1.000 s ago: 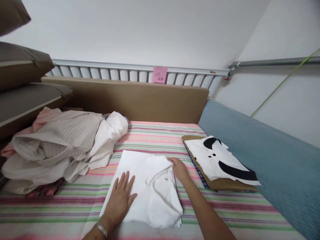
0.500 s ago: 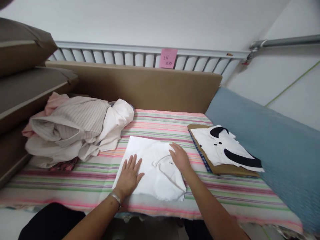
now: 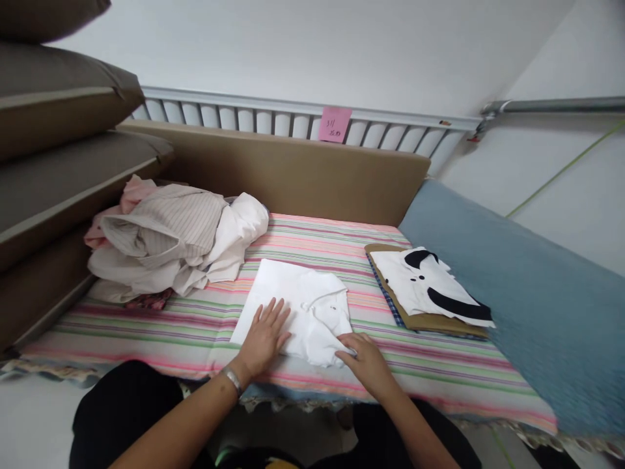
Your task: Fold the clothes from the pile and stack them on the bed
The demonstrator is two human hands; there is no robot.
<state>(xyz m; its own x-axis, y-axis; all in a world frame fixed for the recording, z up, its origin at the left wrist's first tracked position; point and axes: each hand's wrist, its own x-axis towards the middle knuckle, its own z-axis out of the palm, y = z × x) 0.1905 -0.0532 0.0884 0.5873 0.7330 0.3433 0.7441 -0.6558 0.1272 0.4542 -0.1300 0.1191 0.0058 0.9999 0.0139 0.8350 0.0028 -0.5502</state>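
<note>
A folded white shirt (image 3: 288, 286) lies on the striped cloth in front of me, collar end to the right. My left hand (image 3: 263, 335) rests flat on its near left part, fingers spread. At the shirt's near right corner, my right hand (image 3: 361, 361) pinches the collar edge between thumb and fingers. To the right is a stack of folded clothes, with a white shirt with black trim (image 3: 430, 286) on top and a brown garment (image 3: 420, 321) beneath it.
A loose heap of clothes (image 3: 180, 228) lies at the left, beside stacked brown cushions (image 3: 58, 156). A brown panel (image 3: 293, 172) stands along the back before a white radiator (image 3: 234, 117) bearing a pink note (image 3: 334, 124). Blue fabric (image 3: 537, 293) covers the right side.
My right hand has moved from the far side of the white shirt's collar to its near corner and closed on the edge. My left hand stays flat on the shirt. The view has shifted slightly.
</note>
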